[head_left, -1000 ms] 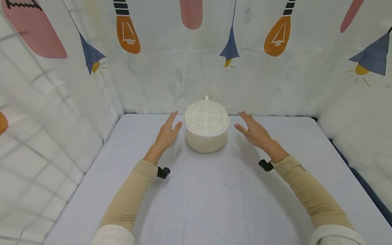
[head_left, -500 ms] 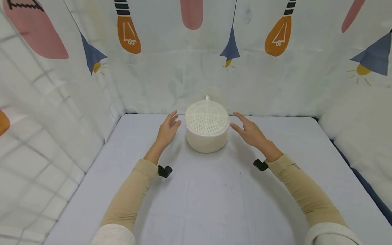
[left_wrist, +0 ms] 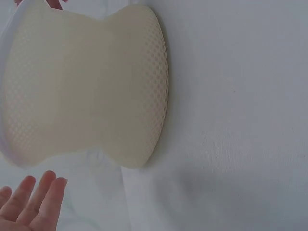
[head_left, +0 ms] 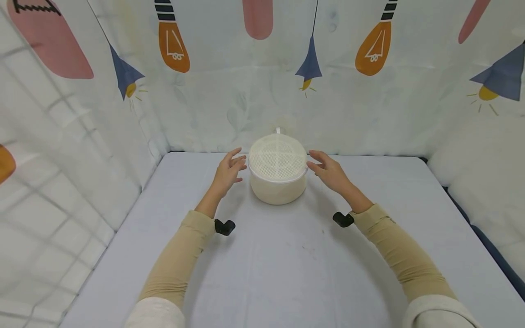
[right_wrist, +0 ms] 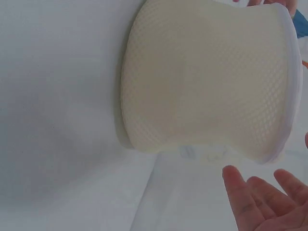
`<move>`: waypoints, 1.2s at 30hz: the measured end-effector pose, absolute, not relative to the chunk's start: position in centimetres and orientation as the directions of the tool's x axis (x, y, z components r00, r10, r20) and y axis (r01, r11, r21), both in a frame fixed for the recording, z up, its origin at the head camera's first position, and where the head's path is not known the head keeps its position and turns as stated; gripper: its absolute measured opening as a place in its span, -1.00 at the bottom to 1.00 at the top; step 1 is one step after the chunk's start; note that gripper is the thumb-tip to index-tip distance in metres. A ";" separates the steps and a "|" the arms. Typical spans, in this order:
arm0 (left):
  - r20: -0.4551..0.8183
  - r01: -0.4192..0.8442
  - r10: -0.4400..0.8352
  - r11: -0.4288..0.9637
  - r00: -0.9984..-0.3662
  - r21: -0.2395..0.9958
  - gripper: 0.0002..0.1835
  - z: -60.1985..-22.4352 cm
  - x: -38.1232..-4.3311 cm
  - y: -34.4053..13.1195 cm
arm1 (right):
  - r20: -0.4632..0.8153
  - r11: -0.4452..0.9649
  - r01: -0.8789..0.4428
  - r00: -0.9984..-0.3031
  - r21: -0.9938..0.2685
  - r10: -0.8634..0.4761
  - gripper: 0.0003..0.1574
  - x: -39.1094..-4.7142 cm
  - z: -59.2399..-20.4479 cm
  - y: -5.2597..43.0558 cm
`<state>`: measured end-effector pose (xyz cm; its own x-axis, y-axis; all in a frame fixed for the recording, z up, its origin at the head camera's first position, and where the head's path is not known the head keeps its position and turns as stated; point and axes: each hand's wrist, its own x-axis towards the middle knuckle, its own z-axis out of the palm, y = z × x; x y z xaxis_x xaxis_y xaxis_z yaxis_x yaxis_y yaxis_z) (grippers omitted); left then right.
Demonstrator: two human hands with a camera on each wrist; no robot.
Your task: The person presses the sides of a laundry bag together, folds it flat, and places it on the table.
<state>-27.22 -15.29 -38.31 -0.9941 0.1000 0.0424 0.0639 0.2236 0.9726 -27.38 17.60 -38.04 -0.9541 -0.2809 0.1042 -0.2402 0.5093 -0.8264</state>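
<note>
Hands (head_left: 226, 175) (head_left: 332, 175) nearer mesh basket (head_left: 278, 171)

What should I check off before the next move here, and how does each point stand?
1. The mesh container sits flat on the table: ok, its base rests on the cloth.
2. Hands on opposite sides of it: ok, the left hand and the right hand flank it.
3. Left hand in contact: not ok, a gap shows between its fingers and the container in the left wrist view.
4. Right hand in contact: cannot tell, its fingertips come right up to the container's edge in the head view.
5. Container's contents known: cannot tell, the inside is not visible.
</note>
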 end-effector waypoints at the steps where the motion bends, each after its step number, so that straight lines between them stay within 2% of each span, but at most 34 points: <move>1: 0.033 0.054 0.099 0.215 -0.995 0.975 -0.40 -38.3 -27.2 -15.2 | 0.097 0.479 -0.225 -0.956 -0.849 -0.276 -0.26 -27.4 -38.0 17.5; 7: 0.005 0.022 0.094 0.181 -0.996 0.983 -0.41 -38.8 -27.6 -14.6 | 0.047 0.336 -0.132 -0.967 -0.932 -0.250 -0.29 -27.9 -38.0 17.3; 14: -0.023 -0.012 0.081 0.130 -0.996 0.991 -0.43 -38.8 -27.8 -13.9 | -0.007 0.239 -0.054 -0.969 -0.970 -0.246 -0.27 -28.1 -37.9 17.0; 28: -0.055 -0.051 0.063 0.070 -0.996 0.996 -0.44 -38.8 -27.8 -13.7 | -0.045 0.139 0.013 -0.972 -0.990 -0.230 -0.26 -28.4 -38.1 15.7; 36: -0.005 -0.002 0.050 0.054 -0.999 0.999 -0.45 -38.3 -27.9 -12.9 | -0.038 0.137 0.007 -0.974 -0.990 -0.223 -0.25 -28.8 -37.7 16.2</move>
